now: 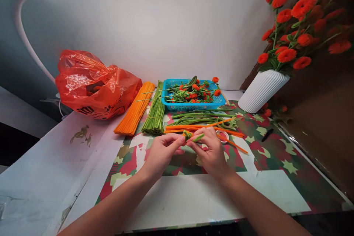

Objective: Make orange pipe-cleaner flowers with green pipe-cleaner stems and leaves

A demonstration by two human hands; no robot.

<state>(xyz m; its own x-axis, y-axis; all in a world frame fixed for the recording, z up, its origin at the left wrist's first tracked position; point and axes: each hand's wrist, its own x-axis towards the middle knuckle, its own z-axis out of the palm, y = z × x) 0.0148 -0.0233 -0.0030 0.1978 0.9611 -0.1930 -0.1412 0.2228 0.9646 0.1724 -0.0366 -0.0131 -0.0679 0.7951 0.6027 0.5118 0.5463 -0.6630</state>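
My left hand [163, 151] and my right hand [209, 148] meet over the patterned mat, both pinched on a small green and orange pipe-cleaner piece [191, 135] held between their fingertips. Its green end sticks out toward the right thumb. Just behind the hands lie loose orange pipe cleaners [204, 128] and green ones [199, 118]. A small roll of tape [223, 136] sits beside my right hand.
A bundle of orange pipe cleaners [135, 110] and a green bundle [156, 112] lie at the left. A blue basket [193, 106] holds finished orange flowers. An orange plastic bag [94, 86] sits far left, a white vase [261, 90] of orange flowers far right.
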